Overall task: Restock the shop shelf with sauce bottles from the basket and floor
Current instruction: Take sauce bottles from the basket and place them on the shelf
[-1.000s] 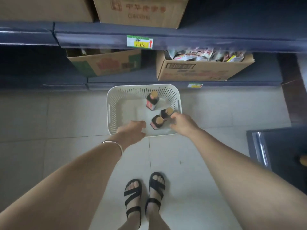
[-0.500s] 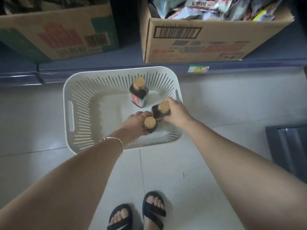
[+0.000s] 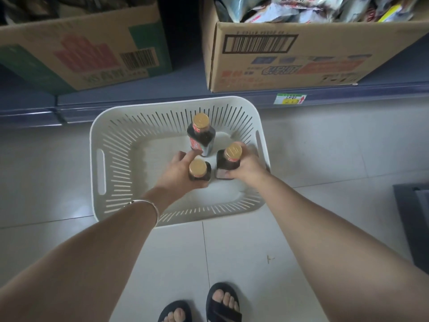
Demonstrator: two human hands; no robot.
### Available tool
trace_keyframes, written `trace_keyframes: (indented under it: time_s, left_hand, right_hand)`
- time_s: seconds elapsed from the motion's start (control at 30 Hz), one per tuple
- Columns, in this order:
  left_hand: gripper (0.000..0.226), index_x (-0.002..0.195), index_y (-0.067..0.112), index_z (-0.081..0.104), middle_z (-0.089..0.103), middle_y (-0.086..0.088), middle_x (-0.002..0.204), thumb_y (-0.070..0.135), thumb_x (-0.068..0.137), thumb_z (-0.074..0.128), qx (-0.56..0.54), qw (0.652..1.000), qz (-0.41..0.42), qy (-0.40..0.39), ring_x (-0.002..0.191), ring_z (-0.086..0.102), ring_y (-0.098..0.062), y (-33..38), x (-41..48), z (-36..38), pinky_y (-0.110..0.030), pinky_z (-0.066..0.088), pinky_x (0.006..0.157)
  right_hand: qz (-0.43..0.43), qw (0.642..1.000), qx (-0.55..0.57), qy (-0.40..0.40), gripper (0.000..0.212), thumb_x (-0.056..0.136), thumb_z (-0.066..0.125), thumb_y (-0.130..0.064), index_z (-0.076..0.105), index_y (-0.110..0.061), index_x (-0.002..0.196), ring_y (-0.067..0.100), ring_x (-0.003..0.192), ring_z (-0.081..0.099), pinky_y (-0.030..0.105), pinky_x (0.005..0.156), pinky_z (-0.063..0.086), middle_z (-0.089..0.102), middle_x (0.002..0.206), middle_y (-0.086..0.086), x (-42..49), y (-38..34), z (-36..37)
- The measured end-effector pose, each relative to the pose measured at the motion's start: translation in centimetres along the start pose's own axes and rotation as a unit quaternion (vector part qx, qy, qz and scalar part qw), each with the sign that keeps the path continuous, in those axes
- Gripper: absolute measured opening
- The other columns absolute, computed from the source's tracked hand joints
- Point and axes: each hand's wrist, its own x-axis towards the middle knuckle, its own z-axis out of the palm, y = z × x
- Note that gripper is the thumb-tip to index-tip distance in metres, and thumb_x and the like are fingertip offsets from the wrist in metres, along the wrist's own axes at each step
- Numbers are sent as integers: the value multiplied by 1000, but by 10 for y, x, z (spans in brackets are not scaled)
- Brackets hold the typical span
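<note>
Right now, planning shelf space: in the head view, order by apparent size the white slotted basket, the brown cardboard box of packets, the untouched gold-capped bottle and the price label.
White slotted basket and brown cardboard box of packets: about alike, box cropped, unranked.
Then untouched gold-capped bottle.
Smallest: price label.

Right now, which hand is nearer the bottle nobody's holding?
Left. The left hand, gripping the front bottle, has a fingertip right beside the free bottle; the right hand grips the right-side bottle, farther off.

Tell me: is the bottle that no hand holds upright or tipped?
Upright: the free bottle stands on the floor of the basket, its gold cap on top.
</note>
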Motion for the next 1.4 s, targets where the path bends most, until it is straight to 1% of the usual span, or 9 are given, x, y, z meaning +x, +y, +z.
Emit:
trace_keyframes:
  time_s: [0.07,0.13,0.3,0.47,0.63,0.83,1.0,1.1,1.4]
  left_hand:
    - [66,121,22,54,43,-1,114,10,63,83,-37,999,-5,-34,111,51,-22,-4,3,4,-29,38,102]
    - [56,110,21,57,54,-5,115,6,62,83,-61,998,-16,-25,109,55,-25,-2,4,6,-31,42,97]
    - [50,107,16,59,65,-6,105,13,63,82,-13,999,-27,-12,99,60,-26,15,-10,-7,-27,44,81]
    - [36,76,26,58,63,2,80,24,44,73,-79,993,-88,2,76,56,-15,56,-67,-55,-23,46,67]
    - [48,103,22,62,70,-2,98,25,60,83,-1,998,-65,14,93,64,-20,118,-125,-115,-27,50,84]
    - [41,89,23,60,72,-9,97,34,50,69,10,999,-42,28,96,66,-29,212,-184,-178,-35,53,87]
    - [48,91,18,60,71,-11,100,33,46,64,6,1000,-14,23,99,65,-31,271,-228,-222,-42,53,90]
    - [50,93,18,62,71,-10,100,31,45,64,8,999,7,36,99,66,-31,291,-252,-239,-42,53,90]
    - [31,94,9,65,71,-11,99,27,68,69,115,983,142,-5,98,65,-29,341,-356,-286,-35,53,86]
  right_hand:
    - [-9,1000,-23,-10,68,65,85,-15,52,-18,124,14,100,51,17,80,37,53,95,-12,4,-1,3]
    - [-13,998,-58,-7,65,62,86,-21,55,-18,118,23,106,57,25,85,43,60,111,4,4,1,8]
    - [4,999,-48,19,52,68,80,-26,57,-12,112,26,98,62,26,77,45,67,104,7,-7,-9,0]
    - [15,999,-28,33,51,71,76,-26,54,-8,113,34,106,60,33,84,47,66,111,16,-47,-50,-34]
    - [21,999,12,37,51,74,75,-31,54,-10,116,33,108,60,29,84,46,67,113,14,-110,-108,-79]
    - [24,999,8,22,53,67,78,-30,58,-14,113,30,107,62,36,89,52,69,110,10,-167,-181,-148]
    - [4,999,11,48,58,61,76,-34,58,-18,112,29,105,63,34,86,52,69,108,8,-212,-230,-205]
    - [10,997,16,81,50,67,75,-25,58,-15,112,29,106,62,33,86,51,68,109,10,-242,-246,-227]
    - [48,979,42,192,43,68,78,-22,64,-11,107,27,103,62,35,87,52,69,105,9,-364,-279,-258]
